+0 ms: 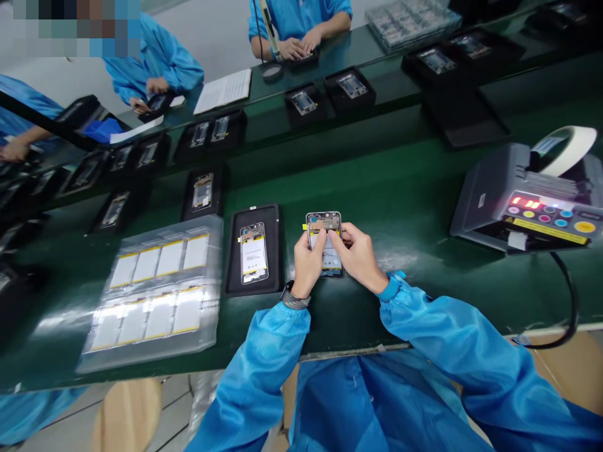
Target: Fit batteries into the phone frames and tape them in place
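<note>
An opened smartphone (331, 257) lies in front of me, its circuit board at the top and a white battery below. My left hand (308, 262) grips its left edge, thumb resting on the upper part of the battery. From the other side my right hand (357, 256) holds the phone's right edge, with its thumb close to the left one. Just left of my hands, a black tray (232, 276) bears a second opened phone (254, 254) with a white battery in it. Farther left, a clear plastic tray (214, 314) holds several white batteries (157, 317).
A tape dispenser (485, 201) with a lit display and a roll of white tape stands at the right. Black trays with phone frames (304, 102) line the raised conveyor beyond. Co-workers in blue sleeves (174, 56) work across it. An empty-looking black tray (461, 116) lies at the upper right.
</note>
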Demonstrator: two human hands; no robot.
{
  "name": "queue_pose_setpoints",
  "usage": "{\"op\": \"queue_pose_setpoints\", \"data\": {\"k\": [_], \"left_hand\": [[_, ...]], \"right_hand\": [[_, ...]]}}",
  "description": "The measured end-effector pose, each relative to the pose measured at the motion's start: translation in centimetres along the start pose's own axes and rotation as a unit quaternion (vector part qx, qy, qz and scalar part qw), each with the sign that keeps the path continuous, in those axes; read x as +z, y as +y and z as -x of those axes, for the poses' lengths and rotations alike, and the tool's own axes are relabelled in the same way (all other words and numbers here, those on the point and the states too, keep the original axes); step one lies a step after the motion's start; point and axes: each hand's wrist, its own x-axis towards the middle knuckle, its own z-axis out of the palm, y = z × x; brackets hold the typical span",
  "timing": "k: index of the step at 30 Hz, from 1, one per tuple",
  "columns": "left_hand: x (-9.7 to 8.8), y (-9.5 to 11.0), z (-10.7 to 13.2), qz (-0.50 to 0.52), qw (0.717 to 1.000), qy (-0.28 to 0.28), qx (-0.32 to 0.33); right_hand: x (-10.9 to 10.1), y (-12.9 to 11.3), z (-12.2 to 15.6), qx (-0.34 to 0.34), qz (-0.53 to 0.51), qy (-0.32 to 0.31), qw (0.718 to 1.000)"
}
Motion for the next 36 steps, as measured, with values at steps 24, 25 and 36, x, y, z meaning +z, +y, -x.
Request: {"op": "queue_pose_setpoints", "data": {"k": [24, 25, 36], "left_hand": [[0.0, 1.4, 0.8, -0.068, 0.995, 0.022, 0.065], [0.1, 1.4, 0.8, -0.067, 0.995, 0.022, 0.065], [0.1, 1.3, 0.9, -0.075, 0.995, 0.024, 0.068]], "right_hand": [[-0.2, -0.6, 0.6, -0.028, 0.026, -0.006, 0.999], [-0.2, -0.5, 0.6, -0.025, 0.019, -0.007, 0.999], [-0.1, -0.7, 0.5, -0.016, 0.024, 0.000, 1.000]]}}
